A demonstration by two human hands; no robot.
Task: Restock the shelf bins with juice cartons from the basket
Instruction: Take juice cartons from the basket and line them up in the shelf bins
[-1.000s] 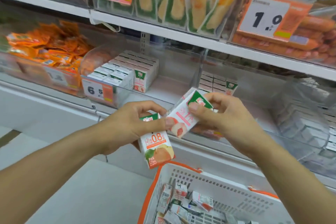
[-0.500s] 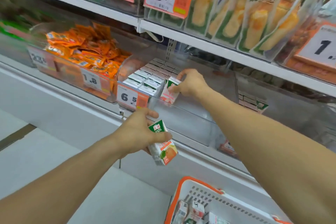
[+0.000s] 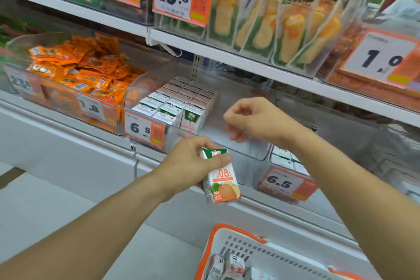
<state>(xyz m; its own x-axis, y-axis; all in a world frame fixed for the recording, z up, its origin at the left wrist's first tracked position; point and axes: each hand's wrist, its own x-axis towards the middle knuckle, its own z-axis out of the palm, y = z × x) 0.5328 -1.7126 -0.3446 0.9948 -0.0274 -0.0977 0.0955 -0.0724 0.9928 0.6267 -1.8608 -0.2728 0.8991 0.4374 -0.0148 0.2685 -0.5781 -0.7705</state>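
- white store shelving (image 3: 261,70) runs behind both hands, with a clear plastic shelf bin (image 3: 238,143) of stacked white juice cartons (image 3: 179,107) just beyond them.
- left hand (image 3: 188,163) grips a small white carton with orange fruit print and green top (image 3: 220,177), thumb across its top, in front of the bin's front edge.
- right hand (image 3: 256,120) hovers over the bin's bare part, fingers loosely curled, holding nothing.
- below the hands, a white slotted plastic basket with orange rim (image 3: 268,254) holds more cartons.
- left of the hands, orange snack packets (image 3: 86,68) fill a neighbouring bin.
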